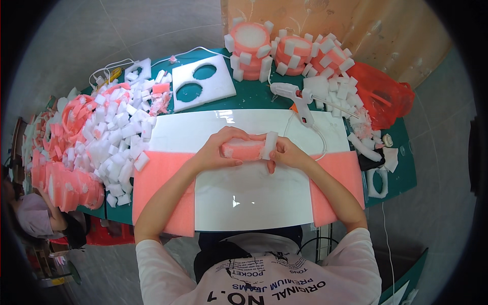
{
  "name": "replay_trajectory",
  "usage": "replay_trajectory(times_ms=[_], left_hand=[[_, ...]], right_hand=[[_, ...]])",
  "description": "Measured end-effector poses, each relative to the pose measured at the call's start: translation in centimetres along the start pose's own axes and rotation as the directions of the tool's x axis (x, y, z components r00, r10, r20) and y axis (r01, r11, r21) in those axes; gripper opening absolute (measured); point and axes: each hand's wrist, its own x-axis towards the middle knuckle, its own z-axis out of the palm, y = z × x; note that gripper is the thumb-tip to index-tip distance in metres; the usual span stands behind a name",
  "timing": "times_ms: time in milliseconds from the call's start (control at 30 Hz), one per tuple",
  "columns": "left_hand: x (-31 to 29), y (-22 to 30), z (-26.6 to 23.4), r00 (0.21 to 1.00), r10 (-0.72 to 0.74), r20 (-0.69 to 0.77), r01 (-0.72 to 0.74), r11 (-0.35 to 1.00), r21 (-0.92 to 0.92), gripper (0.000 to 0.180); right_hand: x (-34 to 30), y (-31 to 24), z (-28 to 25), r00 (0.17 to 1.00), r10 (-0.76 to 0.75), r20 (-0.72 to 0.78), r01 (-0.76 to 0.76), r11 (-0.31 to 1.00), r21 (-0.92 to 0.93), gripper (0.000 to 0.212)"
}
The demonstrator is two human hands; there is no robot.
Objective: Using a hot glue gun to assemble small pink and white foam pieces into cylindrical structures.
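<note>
A pink foam disc (pixel 244 151) is held above the white glossy board (pixel 254 198) by my left hand (pixel 221 149), whose fingers wrap round its left side. At the disc's right end my right hand (pixel 287 153) grips a white foam block (pixel 270 146) and presses it against the pink edge. Part of the disc is hidden behind my fingers. Beyond my right hand, a white hot glue gun (pixel 295 96) lies on the board's far side, its cord looping back toward my wrist.
Loose white foam blocks (pixel 114 137) heap up at the left, beside stacked pink foam rounds (pixel 71 185). Pink rounds studded with white blocks (pixel 250 48) stand at the back. A white foam sheet with two holes (pixel 203 81), a red plastic bag (pixel 381 96) and pink foam pads (pixel 165 193) surround the board. Another person (pixel 38 216) sits at far left.
</note>
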Motion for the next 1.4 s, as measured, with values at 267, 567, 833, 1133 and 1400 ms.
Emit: replay_trajectory(times_ms=[267,567,833,1133,1400], left_hand=[[-0.08,-0.19,-0.08,1.000,0.007,0.013,-0.008,0.997,0.075,0.055],[-0.06,0.30,-0.04,1.000,-0.005,0.000,0.005,1.000,0.023,0.050],[-0.14,-0.01,0.07,1.000,-0.004,-0.002,0.004,1.000,0.023,0.050],[-0.09,-0.15,-0.03,1.000,-0.005,0.020,0.003,0.997,0.077,0.056],[-0.05,-0.46,-0.01,1.000,0.009,0.018,-0.010,0.997,0.079,0.056]], right_hand=[[0.03,-0.12,-0.19,0.996,-0.068,0.062,0.066,0.997,0.033,0.062],[0.05,-0.09,0.01,0.999,-0.023,0.032,0.024,0.999,-0.034,0.062],[0.05,-0.19,0.03,0.998,-0.040,0.044,0.042,0.998,-0.045,0.065],[0.06,-0.02,0.04,0.998,-0.049,0.048,0.048,0.999,0.006,0.065],[0.12,0.12,0.12,0.999,-0.022,0.028,0.022,1.000,-0.017,0.064]])
